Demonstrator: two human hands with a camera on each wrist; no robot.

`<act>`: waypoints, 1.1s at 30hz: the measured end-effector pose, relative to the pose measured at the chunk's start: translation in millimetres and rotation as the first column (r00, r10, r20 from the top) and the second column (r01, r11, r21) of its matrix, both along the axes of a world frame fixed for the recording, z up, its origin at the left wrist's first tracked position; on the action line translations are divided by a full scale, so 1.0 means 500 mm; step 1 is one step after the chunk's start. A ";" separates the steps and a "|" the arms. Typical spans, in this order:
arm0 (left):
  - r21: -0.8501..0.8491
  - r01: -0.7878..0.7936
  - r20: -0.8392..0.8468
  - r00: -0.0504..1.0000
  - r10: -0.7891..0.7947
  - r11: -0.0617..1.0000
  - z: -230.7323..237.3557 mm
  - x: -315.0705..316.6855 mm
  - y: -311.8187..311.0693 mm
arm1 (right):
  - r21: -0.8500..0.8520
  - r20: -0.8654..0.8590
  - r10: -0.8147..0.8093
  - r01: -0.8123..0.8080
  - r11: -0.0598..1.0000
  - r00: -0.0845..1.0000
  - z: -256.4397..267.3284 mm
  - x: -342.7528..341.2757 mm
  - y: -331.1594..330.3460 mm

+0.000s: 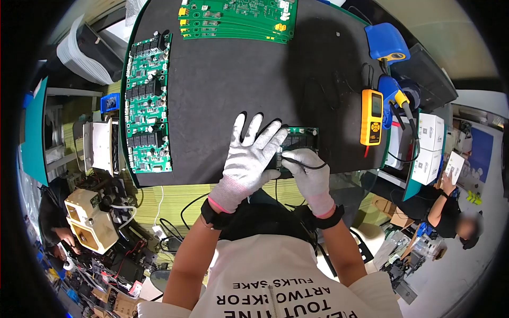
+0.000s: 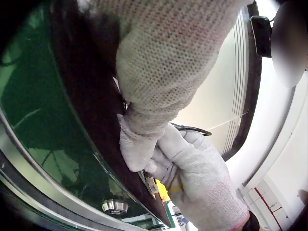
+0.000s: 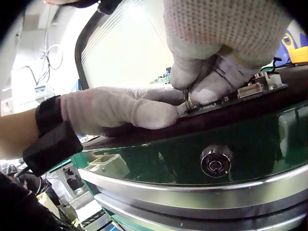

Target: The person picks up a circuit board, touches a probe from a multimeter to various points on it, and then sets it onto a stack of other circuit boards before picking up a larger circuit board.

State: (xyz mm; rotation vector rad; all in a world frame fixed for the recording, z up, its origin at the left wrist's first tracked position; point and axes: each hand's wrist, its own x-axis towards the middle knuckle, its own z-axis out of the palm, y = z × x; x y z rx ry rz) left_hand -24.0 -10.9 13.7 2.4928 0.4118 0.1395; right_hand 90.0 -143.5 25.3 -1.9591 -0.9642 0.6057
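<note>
At the bench's near edge, a green circuit board (image 1: pixel 313 132) lies partly hidden under both hands, which wear pale gloves. My left hand (image 1: pixel 249 159) is spread with straight fingers, its thumb and fingertips right at the board's left side. My right hand (image 1: pixel 309 172) bends over the board's near end and pinches the end of a thin black cable (image 1: pixel 313 168), which loops across the glove. In the right wrist view, a small metal part (image 3: pixel 186 100) shows between the right fingertips, close to the left thumb. White connectors (image 3: pixel 250 90) line the board's edge there.
Several boards with black components (image 1: pixel 148 106) stand in a column on the dark mat (image 1: pixel 228 79). More green boards (image 1: pixel 238 21) lie stacked at the back. An orange handheld meter (image 1: pixel 372 116) and a blue tool holder (image 1: pixel 387 42) are at the right. Another person stands far right.
</note>
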 end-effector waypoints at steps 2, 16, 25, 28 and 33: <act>-0.009 -0.003 0.008 1.000 0.003 1.000 0.000 0.000 0.000 | 0.005 0.001 -0.001 0.001 1.000 1.000 -0.004 0.000 0.000; -0.001 -0.022 0.046 0.999 0.022 1.000 -0.001 0.001 -0.002 | -0.053 0.069 0.028 -0.024 0.998 0.997 0.001 0.000 0.003; 0.046 0.000 -0.019 1.000 0.001 0.999 -0.006 0.000 -0.002 | -0.051 0.081 0.025 -0.021 0.998 0.996 -0.001 -0.002 0.000; 0.036 -0.005 -0.010 1.000 0.005 0.999 -0.001 -0.001 -0.001 | -0.031 0.099 0.037 -0.034 0.999 0.994 0.001 -0.001 0.000; 0.045 -0.026 0.049 0.999 0.024 0.999 -0.003 0.001 -0.003 | -0.038 0.097 0.034 -0.030 0.999 0.995 0.002 -0.002 0.001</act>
